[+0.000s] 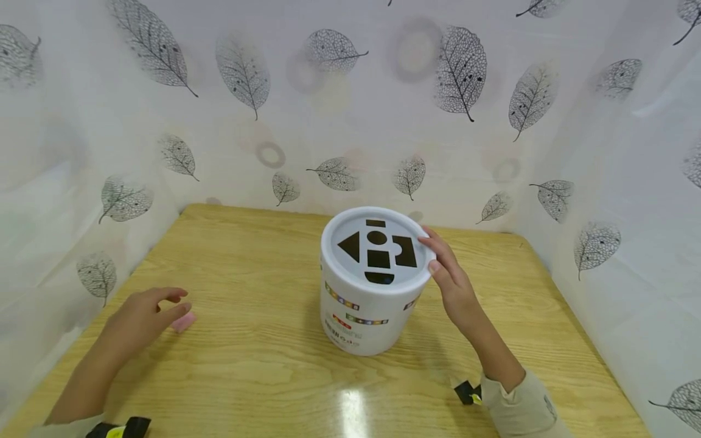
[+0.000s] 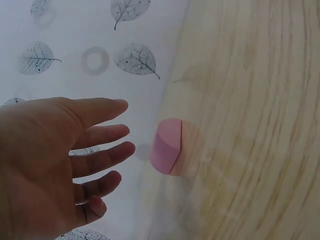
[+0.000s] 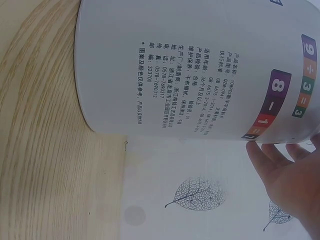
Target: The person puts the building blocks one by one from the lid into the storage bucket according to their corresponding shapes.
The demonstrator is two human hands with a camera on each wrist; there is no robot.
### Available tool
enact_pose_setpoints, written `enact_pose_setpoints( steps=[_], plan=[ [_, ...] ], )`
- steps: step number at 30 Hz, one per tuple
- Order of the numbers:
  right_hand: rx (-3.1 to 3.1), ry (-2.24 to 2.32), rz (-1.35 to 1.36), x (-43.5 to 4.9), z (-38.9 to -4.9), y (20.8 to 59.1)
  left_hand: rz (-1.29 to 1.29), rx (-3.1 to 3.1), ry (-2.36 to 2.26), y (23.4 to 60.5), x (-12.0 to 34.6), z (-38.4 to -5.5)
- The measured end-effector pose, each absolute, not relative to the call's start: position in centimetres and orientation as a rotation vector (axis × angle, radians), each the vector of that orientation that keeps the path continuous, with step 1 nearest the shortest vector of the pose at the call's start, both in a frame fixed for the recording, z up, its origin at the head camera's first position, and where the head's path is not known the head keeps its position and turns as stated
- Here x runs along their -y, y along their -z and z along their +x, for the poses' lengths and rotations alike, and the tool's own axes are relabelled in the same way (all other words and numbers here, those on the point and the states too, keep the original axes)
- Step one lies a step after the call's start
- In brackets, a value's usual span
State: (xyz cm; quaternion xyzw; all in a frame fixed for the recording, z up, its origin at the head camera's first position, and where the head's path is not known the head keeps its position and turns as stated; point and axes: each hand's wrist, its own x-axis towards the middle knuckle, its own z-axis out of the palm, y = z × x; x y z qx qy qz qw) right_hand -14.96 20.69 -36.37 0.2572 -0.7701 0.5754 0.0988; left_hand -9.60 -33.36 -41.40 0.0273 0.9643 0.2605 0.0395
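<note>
A white bucket [image 1: 350, 316] stands upright on the table, its lid [image 1: 350, 267] pierced with shaped holes. My right hand [image 1: 456, 289] rests on the lid's right edge, thumb and fingertips against it. From the right wrist view, the fingers of the right hand [image 3: 292, 175] lie against the bucket's printed side [image 3: 180, 75]. Over at the left, a small pink block [image 2: 167, 146] with a rounded side sits on the wood. My left hand [image 1: 145, 319] hovers beside that block, fingers loosely spread and holding nothing; a gap separates them in the left wrist view.
The wooden table [image 1: 246, 377] has its left, back and right edges in view. A pale leaf-printed sheet [image 1: 356, 109] rises behind it and along both sides. Black straps [image 1: 468, 392] show at both wrists.
</note>
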Motion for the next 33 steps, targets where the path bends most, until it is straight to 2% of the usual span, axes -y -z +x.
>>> enact_pose_setpoints(
  steps=[11, 33],
  plan=[
    [2.27, -1.705, 0.767, -20.7, -14.9, 36.5, 0.049, -2.832, -0.823, 43.0, 34.7, -9.3],
    [2.295, -1.677, 0.796, -20.9, -15.0, 36.4, 0.091, -2.84, -0.9, 43.1, 33.4, -9.5]
  ],
)
